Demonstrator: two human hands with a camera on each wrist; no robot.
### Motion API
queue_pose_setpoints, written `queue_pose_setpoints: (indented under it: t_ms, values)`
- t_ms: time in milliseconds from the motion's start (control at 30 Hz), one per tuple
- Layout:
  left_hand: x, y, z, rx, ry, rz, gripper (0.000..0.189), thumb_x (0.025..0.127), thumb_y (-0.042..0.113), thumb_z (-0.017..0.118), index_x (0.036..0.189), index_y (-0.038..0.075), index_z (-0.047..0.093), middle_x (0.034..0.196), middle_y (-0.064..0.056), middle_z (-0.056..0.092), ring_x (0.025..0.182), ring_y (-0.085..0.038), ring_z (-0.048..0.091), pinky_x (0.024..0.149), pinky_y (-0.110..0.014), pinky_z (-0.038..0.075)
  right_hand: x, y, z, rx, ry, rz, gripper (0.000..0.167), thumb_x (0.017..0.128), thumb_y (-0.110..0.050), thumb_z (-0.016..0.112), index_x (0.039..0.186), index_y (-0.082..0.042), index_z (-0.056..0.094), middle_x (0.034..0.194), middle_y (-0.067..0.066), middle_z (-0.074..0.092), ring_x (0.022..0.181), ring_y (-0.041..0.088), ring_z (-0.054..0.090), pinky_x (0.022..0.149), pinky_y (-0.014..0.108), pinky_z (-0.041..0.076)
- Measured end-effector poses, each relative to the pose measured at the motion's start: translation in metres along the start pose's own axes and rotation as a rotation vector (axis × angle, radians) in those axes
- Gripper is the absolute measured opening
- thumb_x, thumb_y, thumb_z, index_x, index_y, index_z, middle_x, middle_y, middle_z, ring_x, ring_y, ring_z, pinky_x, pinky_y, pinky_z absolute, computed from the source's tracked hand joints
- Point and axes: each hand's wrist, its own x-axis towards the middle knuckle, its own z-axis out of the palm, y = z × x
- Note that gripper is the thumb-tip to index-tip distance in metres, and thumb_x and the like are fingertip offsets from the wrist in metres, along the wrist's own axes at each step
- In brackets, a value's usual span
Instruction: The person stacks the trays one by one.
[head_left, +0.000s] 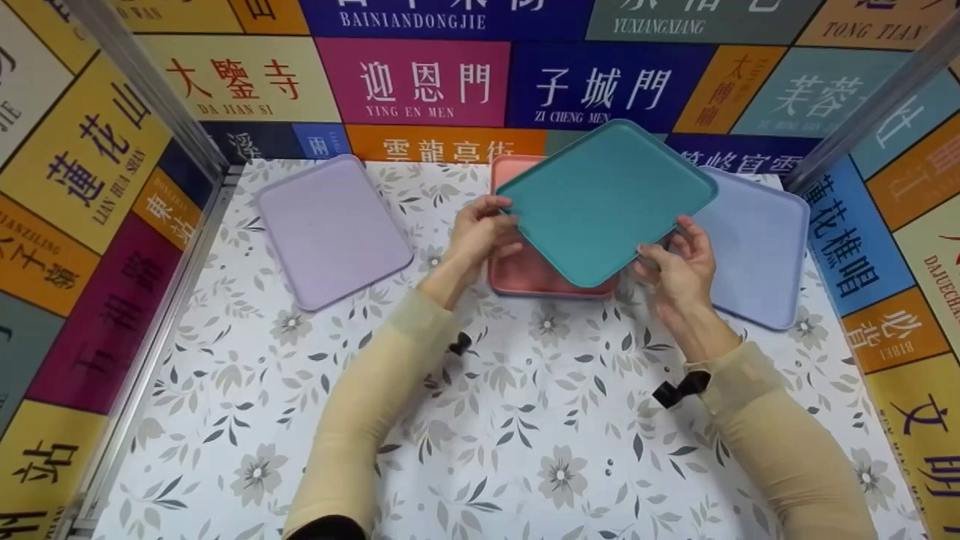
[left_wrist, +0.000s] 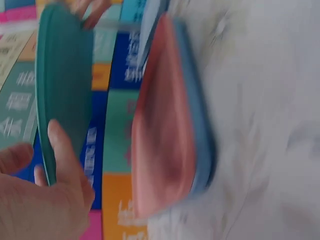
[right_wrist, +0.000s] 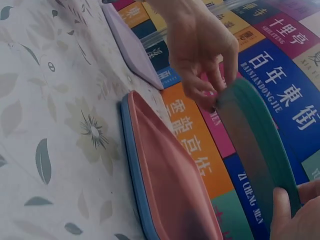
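Note:
A teal tray (head_left: 607, 202) is held up in the air, tilted, by both hands. At its left corner my left hand (head_left: 484, 231) pinches the rim between thumb and fingers. My right hand (head_left: 684, 268) grips the lower right edge, thumb on one face and fingers on the other. Below it lies a salmon-pink tray (head_left: 525, 277), partly covered by the teal one in the head view. The left wrist view shows this pink tray stacked on a blue tray (left_wrist: 204, 172); a clear gap separates that stack from the raised tray.
A pale lilac tray (head_left: 334, 232) lies on the table's left side, and a periwinkle tray (head_left: 765, 251) on the right. The table wears a floral cloth (head_left: 517, 465). Panels with colourful lettering (head_left: 427, 82) stand at the back and both sides, with metal posts (head_left: 161, 90) at the corners.

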Motion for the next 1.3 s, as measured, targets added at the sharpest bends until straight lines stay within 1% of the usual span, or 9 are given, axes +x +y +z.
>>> queue_pose_setpoints:
  t_ms: [100,333,533,667,767,967,1067,1200,1300]
  values:
    - [0.006,0.018,-0.016,0.078,-0.078,-0.028,0.029,0.103,0.005,0.074,0.132,0.006,0.071,0.115,-0.004,0.065,0.08,-0.018,0.069,0.068,-0.03,0.07,0.0,-0.005,-0.005,-0.019,-0.053,0.014,0.065,0.095,0.024,0.067,0.143,-0.019,0.057,0.132,0.002,0.058,0.077,0.015,0.07,0.054,0.024,0.061]
    - [0.022,0.046,-0.043,0.295,-0.259,-0.067,0.043,0.107,0.019,0.073,0.15,0.019,0.067,0.142,-0.006,0.068,0.107,-0.022,0.072,0.076,-0.035,0.069,-0.001,-0.01,-0.014,-0.086,-0.231,0.05,0.067,0.096,0.022,0.068,0.149,-0.017,0.055,0.13,0.003,0.059,0.079,0.014,0.072,0.062,0.024,0.065]
    - [0.029,0.05,-0.054,0.322,-0.377,-0.089,0.054,0.108,0.014,0.068,0.16,0.025,0.061,0.138,-0.006,0.065,0.095,-0.016,0.069,0.069,-0.031,0.066,0.002,-0.012,-0.019,-0.145,-0.394,0.082,0.069,0.097,0.021,0.067,0.155,-0.013,0.051,0.131,0.002,0.067,0.089,0.015,0.076,0.069,0.028,0.069]
    - [0.031,0.046,-0.056,0.267,-0.384,-0.094,0.054,0.109,0.013,0.065,0.161,0.03,0.06,0.123,-0.004,0.068,0.083,-0.012,0.068,0.06,-0.03,0.063,0.007,-0.013,-0.022,-0.214,-0.456,0.098,0.069,0.097,0.021,0.065,0.156,-0.013,0.052,0.131,-0.001,0.071,0.094,0.015,0.077,0.073,0.03,0.069]
    - [0.033,0.041,-0.056,0.237,-0.378,-0.08,0.055,0.109,0.01,0.062,0.161,0.03,0.061,0.116,-0.005,0.068,0.08,-0.012,0.069,0.057,-0.029,0.063,0.012,-0.014,-0.023,-0.239,-0.488,0.116,0.069,0.097,0.022,0.065,0.155,-0.013,0.053,0.13,0.0,0.071,0.092,0.014,0.076,0.072,0.031,0.069]
    - [0.033,0.034,-0.058,0.27,-0.394,-0.041,0.067,0.102,0.0,0.063,0.162,0.029,0.058,0.13,-0.009,0.069,0.096,-0.02,0.072,0.066,-0.033,0.067,0.027,-0.019,-0.025,-0.269,-0.53,0.124,0.07,0.097,0.022,0.064,0.157,-0.012,0.054,0.127,0.001,0.071,0.09,0.015,0.078,0.069,0.032,0.069]
    - [0.034,0.031,-0.058,0.282,-0.391,-0.026,0.071,0.1,-0.002,0.065,0.163,0.028,0.057,0.135,-0.01,0.068,0.1,-0.022,0.071,0.068,-0.036,0.069,0.038,-0.024,-0.023,-0.278,-0.544,0.137,0.072,0.097,0.023,0.064,0.159,-0.012,0.054,0.128,0.001,0.072,0.094,0.015,0.078,0.073,0.033,0.069]
    - [0.036,0.026,-0.055,0.303,-0.336,-0.001,0.075,0.097,-0.005,0.068,0.165,0.025,0.055,0.137,-0.011,0.068,0.1,-0.023,0.073,0.067,-0.038,0.069,0.056,-0.029,-0.016,-0.322,-0.558,0.146,0.074,0.097,0.021,0.067,0.162,-0.011,0.052,0.134,0.001,0.07,0.104,0.015,0.076,0.081,0.034,0.068]
    - [0.039,0.022,-0.051,0.33,-0.282,0.018,0.077,0.096,-0.007,0.069,0.165,0.024,0.055,0.138,-0.012,0.065,0.098,-0.024,0.074,0.066,-0.039,0.07,0.069,-0.031,-0.009,-0.408,-0.542,0.137,0.076,0.099,0.017,0.068,0.166,-0.014,0.051,0.138,0.0,0.066,0.106,0.014,0.074,0.081,0.031,0.067]
